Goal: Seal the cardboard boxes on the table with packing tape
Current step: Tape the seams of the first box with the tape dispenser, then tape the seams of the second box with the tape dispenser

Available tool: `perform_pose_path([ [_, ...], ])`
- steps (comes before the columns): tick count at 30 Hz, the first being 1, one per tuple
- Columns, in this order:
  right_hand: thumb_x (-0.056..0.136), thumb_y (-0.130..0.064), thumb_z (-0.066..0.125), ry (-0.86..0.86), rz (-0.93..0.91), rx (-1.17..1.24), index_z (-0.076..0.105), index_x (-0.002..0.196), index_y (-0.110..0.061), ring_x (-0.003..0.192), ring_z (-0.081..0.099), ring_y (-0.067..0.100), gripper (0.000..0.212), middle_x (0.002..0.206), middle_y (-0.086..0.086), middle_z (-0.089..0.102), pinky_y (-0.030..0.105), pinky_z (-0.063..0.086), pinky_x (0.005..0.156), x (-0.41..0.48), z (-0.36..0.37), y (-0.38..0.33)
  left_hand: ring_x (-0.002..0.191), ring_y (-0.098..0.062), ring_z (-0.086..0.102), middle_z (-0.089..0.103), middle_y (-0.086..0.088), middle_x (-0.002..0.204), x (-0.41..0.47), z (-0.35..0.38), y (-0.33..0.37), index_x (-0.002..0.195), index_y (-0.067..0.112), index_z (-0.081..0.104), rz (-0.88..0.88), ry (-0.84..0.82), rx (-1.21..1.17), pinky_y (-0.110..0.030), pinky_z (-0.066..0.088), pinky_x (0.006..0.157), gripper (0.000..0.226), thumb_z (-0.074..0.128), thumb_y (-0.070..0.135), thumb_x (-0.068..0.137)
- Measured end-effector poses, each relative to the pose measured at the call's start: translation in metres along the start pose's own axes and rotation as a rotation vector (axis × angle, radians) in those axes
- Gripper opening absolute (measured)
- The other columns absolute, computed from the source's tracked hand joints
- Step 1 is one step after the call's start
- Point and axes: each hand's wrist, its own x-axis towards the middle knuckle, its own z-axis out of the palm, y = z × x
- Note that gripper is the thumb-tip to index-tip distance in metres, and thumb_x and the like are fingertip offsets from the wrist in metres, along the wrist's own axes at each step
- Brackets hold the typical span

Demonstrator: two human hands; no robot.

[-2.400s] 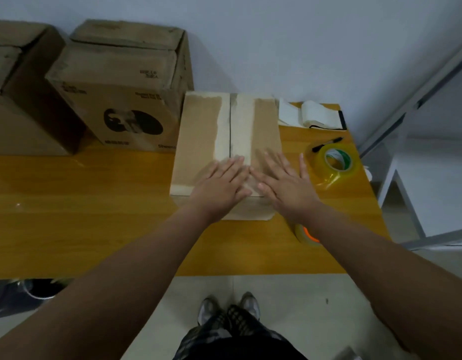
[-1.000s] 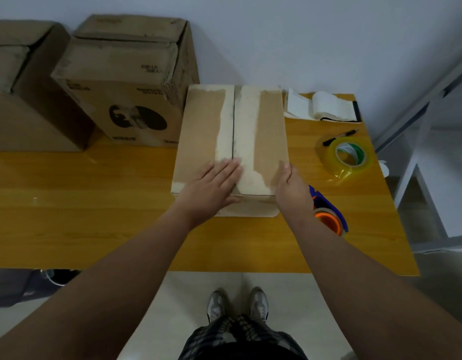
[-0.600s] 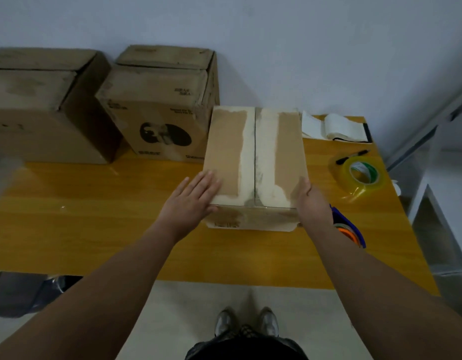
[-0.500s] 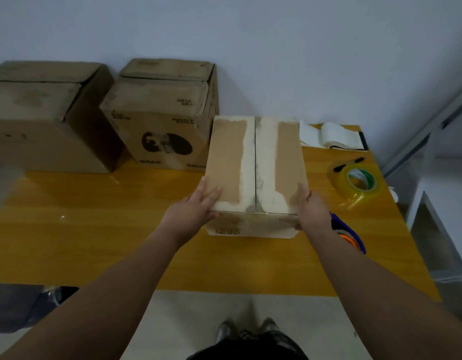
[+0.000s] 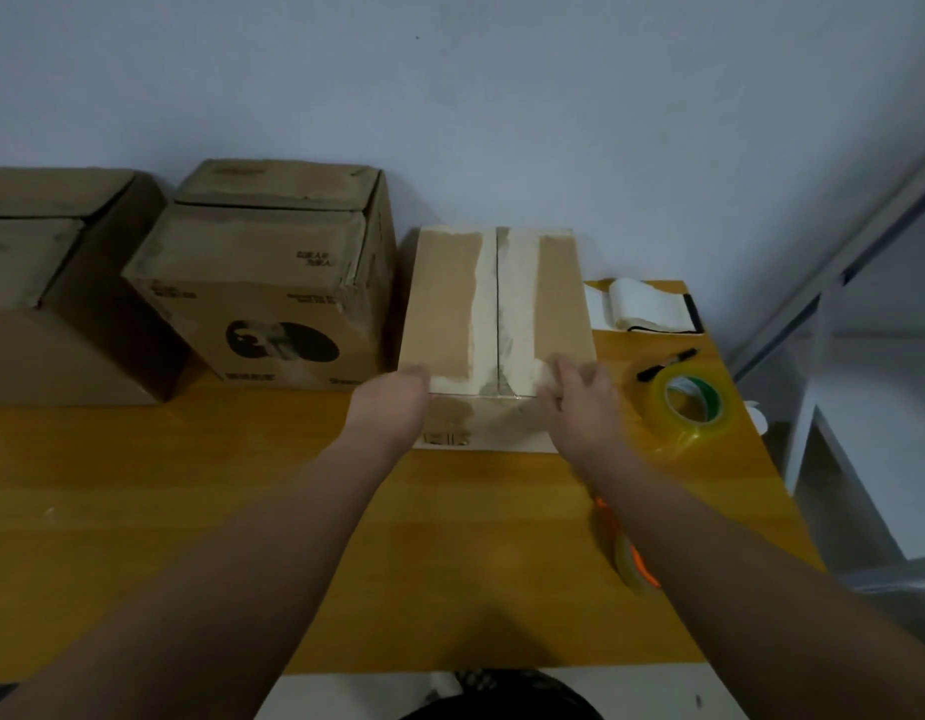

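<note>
Head view: cardboard box (image 5: 450, 304) at the far middle of the yellow table (image 5: 190, 511), pale strip along its top seam. Clasped at both near top corners: left hand (image 5: 393, 407) on the left one, thumb over the top edge, fingers hidden round the side; right hand (image 5: 585, 407) on the right one, fingers curled onto the top, blurred. Just left, printed box (image 5: 273, 304), then plain box (image 5: 60, 324). Right of the hands, clear tape roll (image 5: 710, 428), black marker (image 5: 668, 362) beyond it. Orange tape dispenser (image 5: 629, 558) nearer, partly under the right forearm
</note>
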Motion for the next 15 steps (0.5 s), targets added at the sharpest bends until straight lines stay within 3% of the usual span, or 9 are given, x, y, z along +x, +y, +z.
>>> perform_pose_path([
  [4,0.099,-0.043,0.034,-0.074,0.007,-0.016,0.019,0.149,-0.029,0.142,0.005,0.040,0.053,0.155,0.022,-0.001,0.047,0.019,0.112,0.027,-0.015,0.003,0.063,-0.018,0.055,0.058,0.000,0.076,0.021,0.002,0.006,0.099,0.016,0.048,0.003,0.047,-0.048,-0.031,0.044,0.049,0.005,0.044,0.017,0.096],
  [9,0.099,-0.047,0.027,-0.065,0.008,-0.156,0.016,0.148,-0.032,0.139,0.015,0.040,0.052,0.155,0.021,0.001,0.050,0.019,0.110,0.037,-0.012,0.000,0.071,-0.019,0.054,0.058,0.000,0.081,0.025,0.004,0.001,0.100,0.018,0.047,0.037,0.117,-0.113,-0.033,0.047,0.055,0.013,0.039,0.028,0.098],
  [13,0.099,-0.037,0.029,0.045,-0.027,-0.298,0.030,0.145,-0.023,0.143,0.010,0.035,0.048,0.154,0.022,0.014,0.052,0.000,0.114,0.039,-0.009,-0.014,0.079,-0.016,0.052,0.059,0.001,0.091,0.017,0.001,-0.013,0.105,0.017,0.054,0.078,0.193,-0.136,-0.028,0.045,0.062,0.020,0.039,0.028,0.097],
  [15,0.098,-0.033,0.034,0.050,-0.140,-0.262,0.037,0.142,-0.020,0.143,0.010,0.032,0.045,0.154,0.017,0.020,0.049,0.003,0.116,0.039,-0.007,-0.030,0.088,-0.016,0.053,0.059,0.001,0.099,0.013,-0.003,-0.025,0.116,0.017,0.055,0.082,0.212,-0.138,-0.029,0.048,0.070,0.028,0.037,0.029,0.098],
])
